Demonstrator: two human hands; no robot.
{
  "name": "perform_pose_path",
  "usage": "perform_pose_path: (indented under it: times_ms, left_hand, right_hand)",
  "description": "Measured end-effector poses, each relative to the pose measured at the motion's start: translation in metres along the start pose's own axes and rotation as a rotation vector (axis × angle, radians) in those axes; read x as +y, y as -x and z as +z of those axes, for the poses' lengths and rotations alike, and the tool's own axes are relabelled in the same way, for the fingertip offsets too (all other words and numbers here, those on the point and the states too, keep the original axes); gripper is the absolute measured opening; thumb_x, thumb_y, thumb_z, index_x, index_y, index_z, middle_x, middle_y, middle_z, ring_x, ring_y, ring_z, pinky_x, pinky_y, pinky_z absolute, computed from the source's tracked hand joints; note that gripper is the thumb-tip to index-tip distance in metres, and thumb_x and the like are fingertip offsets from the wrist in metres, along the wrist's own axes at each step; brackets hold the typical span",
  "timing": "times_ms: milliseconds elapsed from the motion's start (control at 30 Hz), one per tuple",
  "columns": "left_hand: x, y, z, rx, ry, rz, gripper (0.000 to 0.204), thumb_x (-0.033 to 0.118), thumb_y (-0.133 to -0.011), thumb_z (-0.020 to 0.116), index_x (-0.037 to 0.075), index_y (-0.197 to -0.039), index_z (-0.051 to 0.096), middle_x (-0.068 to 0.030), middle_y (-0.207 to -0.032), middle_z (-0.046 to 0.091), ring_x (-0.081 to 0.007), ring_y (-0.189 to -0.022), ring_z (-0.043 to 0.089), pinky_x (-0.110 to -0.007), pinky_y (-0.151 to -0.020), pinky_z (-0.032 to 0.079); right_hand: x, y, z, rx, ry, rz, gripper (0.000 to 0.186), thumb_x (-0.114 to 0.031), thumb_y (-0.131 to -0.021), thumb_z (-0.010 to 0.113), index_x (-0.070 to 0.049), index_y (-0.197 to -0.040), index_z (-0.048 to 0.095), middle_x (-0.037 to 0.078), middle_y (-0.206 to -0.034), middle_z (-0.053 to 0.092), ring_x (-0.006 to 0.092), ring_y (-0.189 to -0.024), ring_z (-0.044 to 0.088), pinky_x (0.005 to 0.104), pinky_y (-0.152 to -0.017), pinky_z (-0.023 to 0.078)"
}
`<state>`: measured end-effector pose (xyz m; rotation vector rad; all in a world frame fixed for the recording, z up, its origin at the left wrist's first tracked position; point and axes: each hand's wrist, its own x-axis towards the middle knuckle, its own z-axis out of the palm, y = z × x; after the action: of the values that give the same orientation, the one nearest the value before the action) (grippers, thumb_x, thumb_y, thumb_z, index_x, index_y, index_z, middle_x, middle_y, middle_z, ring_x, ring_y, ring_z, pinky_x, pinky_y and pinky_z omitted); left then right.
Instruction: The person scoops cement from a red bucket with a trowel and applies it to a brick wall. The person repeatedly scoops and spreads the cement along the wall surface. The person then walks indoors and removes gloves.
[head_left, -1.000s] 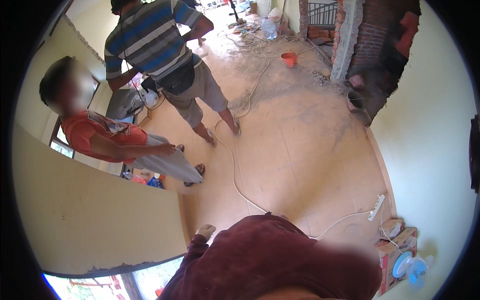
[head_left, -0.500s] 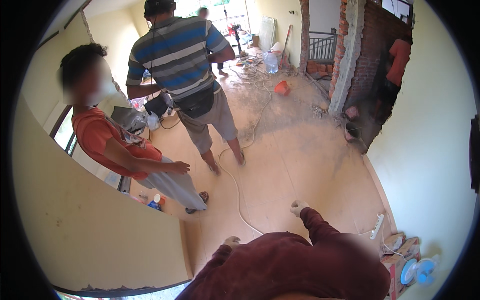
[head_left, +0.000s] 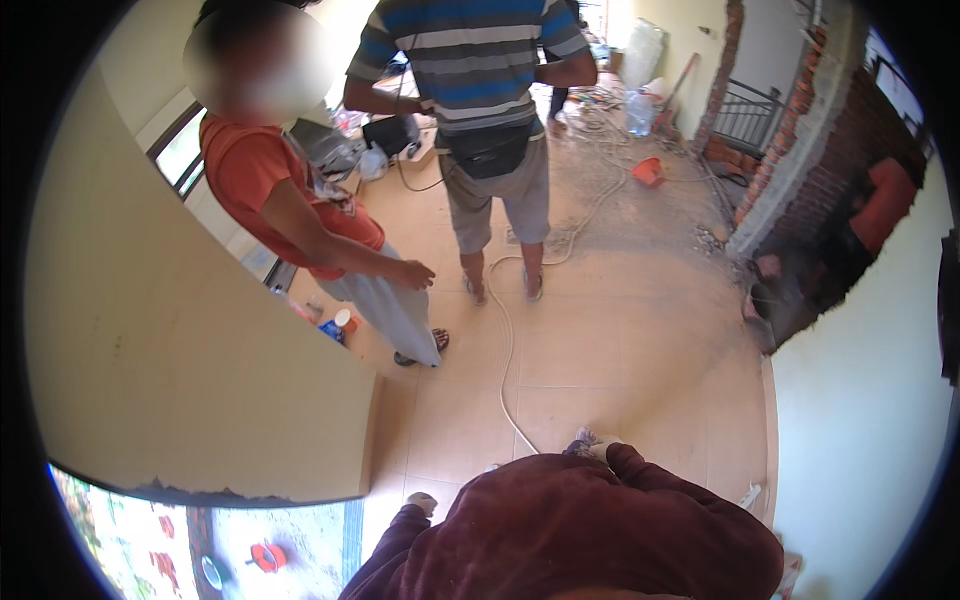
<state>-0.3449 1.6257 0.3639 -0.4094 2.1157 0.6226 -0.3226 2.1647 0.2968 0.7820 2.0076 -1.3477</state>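
My left hand (head_left: pixel 424 503), in a pale glove, hangs low beside my dark red sleeve, next to the end of the cream wall. Its fingers look curled in, and I see nothing in them. My right hand (head_left: pixel 605 443), also pale-gloved, is in front of my body, near my foot (head_left: pixel 583 436). Its fingers are too small and partly covered to read, and no held object shows. Ahead of me a white cable (head_left: pixel 507 350) winds across the tan tiled floor (head_left: pixel 570 360). Neither hand touches it.
A person in an orange shirt (head_left: pixel 290 200) stands at left; another in a striped shirt (head_left: pixel 480 70) stands ahead. A third crouches by the broken brick wall (head_left: pixel 850 140). Further off are an orange bucket (head_left: pixel 648 172) and rubble (head_left: pixel 710 240). A cream wall (head_left: pixel 200 350) borders my left.
The view has turned left, and the people and bucket sit further right in it. My right hand has drawn in toward my body; the left hangs lower. A red basin shows at lower left.
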Motion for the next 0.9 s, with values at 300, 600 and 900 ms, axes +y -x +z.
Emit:
perform_pose_path:
  times_ms: [300, 600, 900]
  left_hand:
    - [0.092, 0.033, 0.025, 0.012, 0.353, -0.143, 0.041, 0.021, -0.085, 0.069, 0.005, -0.122, 0.069, -0.0161, -0.112, 0.074, -0.0284, -0.107, 0.069, -0.040, -0.092, 0.055]
    - [0.175, -0.022, 0.059, 0.139, 0.443, 0.218, 0.046, 0.022, -0.084, 0.069, 0.003, -0.126, 0.068, -0.0174, -0.104, 0.075, -0.0231, -0.087, 0.072, -0.037, -0.079, 0.058]
    - [0.184, -0.076, 0.059, -0.108, 0.053, 0.303, 0.040, 0.027, -0.086, 0.066, 0.003, -0.118, 0.072, -0.0151, -0.101, 0.075, -0.0232, -0.091, 0.071, -0.037, -0.082, 0.056]
  right_hand:
    - [-0.349, 0.190, -0.201, -0.659, -0.015, -1.039, 0.031, -0.018, -0.095, 0.062, -0.002, -0.121, 0.069, 0.006, -0.087, 0.071, 0.0158, -0.075, 0.065, 0.0330, -0.073, 0.053]
    - [-0.444, 0.217, -0.271, -0.894, -0.250, -1.368, 0.032, -0.002, -0.097, 0.058, 0.003, -0.127, 0.065, 0.005, -0.077, 0.069, 0.0135, -0.067, 0.063, 0.0290, -0.068, 0.054]
    - [0.022, -0.083, -0.099, -0.239, 0.782, -0.042, 0.035, -0.034, -0.094, 0.057, -0.009, -0.113, 0.073, 0.018, -0.120, 0.069, 0.0347, -0.110, 0.066, 0.0456, -0.093, 0.050]
